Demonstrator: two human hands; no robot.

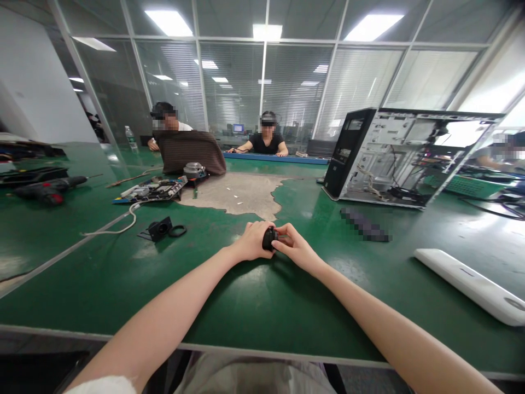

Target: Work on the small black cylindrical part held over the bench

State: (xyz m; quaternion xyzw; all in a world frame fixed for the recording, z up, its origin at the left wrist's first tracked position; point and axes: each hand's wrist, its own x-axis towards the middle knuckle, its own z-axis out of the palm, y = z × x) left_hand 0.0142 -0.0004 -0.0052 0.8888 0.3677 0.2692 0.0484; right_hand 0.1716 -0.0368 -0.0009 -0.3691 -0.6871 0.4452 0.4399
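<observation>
A small black round part, shaped like a lens [268,238], is held low over the green table between both hands. My left hand [251,241] wraps its fingers around it from the left. From the other side, the thumb and fingers of my right hand [297,249] pinch its right end. Much of the part is hidden by my fingers, so I cannot tell its exact kind. On the table to the left lie a black square bracket piece [159,229] and a black ring [178,231], apart from my hands.
An open computer case [394,158] stands back right, with a blurred dark object [365,225] before it. A white elongated device [467,284] lies right. Circuit boards [151,190], a cable [133,216] and a power drill [49,189] are left. People sit across the table.
</observation>
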